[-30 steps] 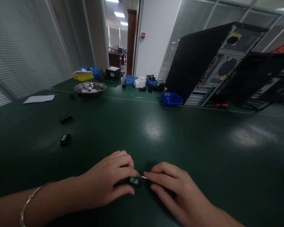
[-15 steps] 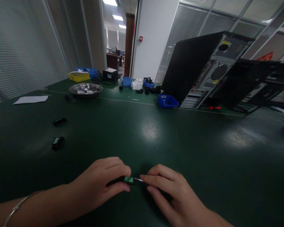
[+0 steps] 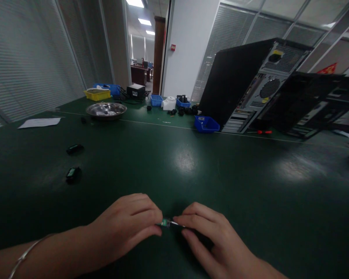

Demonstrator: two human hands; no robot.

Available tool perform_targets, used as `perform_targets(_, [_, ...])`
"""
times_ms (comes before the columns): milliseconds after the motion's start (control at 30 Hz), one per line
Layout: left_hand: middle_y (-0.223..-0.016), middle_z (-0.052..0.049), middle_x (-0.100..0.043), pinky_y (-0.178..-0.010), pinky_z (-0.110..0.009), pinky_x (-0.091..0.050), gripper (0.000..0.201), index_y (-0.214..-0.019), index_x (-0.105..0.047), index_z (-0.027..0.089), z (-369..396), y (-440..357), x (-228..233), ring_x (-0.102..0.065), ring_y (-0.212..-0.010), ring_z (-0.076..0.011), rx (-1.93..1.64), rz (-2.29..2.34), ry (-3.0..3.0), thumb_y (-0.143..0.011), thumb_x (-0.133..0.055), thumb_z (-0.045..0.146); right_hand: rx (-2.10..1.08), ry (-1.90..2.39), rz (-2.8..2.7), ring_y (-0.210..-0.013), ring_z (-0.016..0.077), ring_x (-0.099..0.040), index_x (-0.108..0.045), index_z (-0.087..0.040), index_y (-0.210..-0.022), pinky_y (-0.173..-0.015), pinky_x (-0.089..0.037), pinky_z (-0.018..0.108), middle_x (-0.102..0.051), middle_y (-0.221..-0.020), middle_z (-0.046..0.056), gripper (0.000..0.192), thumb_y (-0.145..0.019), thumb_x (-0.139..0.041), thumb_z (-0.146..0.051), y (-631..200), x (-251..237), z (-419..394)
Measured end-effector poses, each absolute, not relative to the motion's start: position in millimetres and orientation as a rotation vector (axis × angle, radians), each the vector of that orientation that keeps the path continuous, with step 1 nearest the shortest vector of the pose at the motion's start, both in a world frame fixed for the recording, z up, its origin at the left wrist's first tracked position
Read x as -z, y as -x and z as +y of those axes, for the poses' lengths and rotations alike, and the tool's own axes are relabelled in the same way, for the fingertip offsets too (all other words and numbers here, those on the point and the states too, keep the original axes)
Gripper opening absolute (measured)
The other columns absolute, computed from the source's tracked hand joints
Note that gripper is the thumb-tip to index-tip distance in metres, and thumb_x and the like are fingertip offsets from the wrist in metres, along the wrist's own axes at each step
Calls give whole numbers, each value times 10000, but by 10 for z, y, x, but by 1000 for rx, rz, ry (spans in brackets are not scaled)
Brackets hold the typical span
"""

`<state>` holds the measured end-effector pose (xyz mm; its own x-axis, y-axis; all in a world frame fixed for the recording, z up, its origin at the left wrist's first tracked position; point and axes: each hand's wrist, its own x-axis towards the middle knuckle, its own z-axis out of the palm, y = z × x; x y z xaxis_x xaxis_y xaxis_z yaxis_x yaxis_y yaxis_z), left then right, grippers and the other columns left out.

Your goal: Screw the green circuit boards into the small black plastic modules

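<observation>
While the left hand (image 3: 130, 217) pinches a small green circuit board (image 3: 164, 223) between thumb and fingers, the right hand (image 3: 212, 228) grips a slim metal tool (image 3: 175, 223), its tip at the board's right end; whether the two touch cannot be told. Both hands work low over the green table (image 3: 235, 186), toward its near edge, midway between its left and right sides. Toward the table's left edge lie two black modules, one farther (image 3: 75, 148) and one nearer (image 3: 73, 174). The board looks very light and stiff, probably brittle at its corners and solder joints, so a gentle hold along its long edges should suit it. The tool, likely smooth and slippery, seems best held well behind its tip.
</observation>
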<state>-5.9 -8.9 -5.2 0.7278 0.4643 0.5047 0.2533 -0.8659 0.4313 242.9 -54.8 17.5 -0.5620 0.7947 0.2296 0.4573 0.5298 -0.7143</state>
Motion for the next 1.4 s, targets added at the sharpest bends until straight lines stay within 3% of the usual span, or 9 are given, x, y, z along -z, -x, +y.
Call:
perform_targets(233, [-957,-26,-746,-802,-169,-532,51,-973,-655,174,-102,22,20,-714,-863,-123,-1079,559,-2426,-958,-624,211,-837,942,-2145,-861,172,-632,-637,-237,-1175,-740,-541,294,-648,-988,66,306,-940,-514,-84,-2424,-153,-525])
perform_targets(500, [-932,-25,-758,-808,-171,-562,71,-959,-679,184,-143,10,-61,-735,-865,-131,-1126,584,-2263,-897,-695,153,-740,893,-2179,-853,176,-635,-604,-247,-1230,-718,-552,293,-645,-1004,67,352,-936,-519,-72,-2432,-130,-528])
perform_targets(767, [-894,-17,-762,-766,-176,-581,32,-939,-696,192,-146,-27,-42,-742,-820,-131,-1142,624,-2219,-914,-678,188,-464,914,-2262,-880,213,-647,-591,-231,-1242,-734,-567,323,-660,-1016,90,384,-905,-546,-52,-2436,-113,-530])
perform_targets(933, [-887,-19,-763,-764,-168,-579,43,-932,-698,195,-145,-40,-38,-743,-816,-127,-1159,615,-2221,-928,-666,223,-590,852,-2166,-806,184,-651,-616,-224,-1179,-673,-558,276,-662,-955,79,356,-891,-526,-35,-2402,-146,-508])
perform_targets(1400, [-974,-32,-752,-775,-199,-576,86,-1032,-641,206,-156,3,-2,-724,-852,-136,-1165,596,-2473,-986,-583,249,-696,965,-2139,-762,183,-632,-667,-194,-1028,-657,-536,289,-663,-874,78,236,-908,-498,-80,-2385,-185,-537])
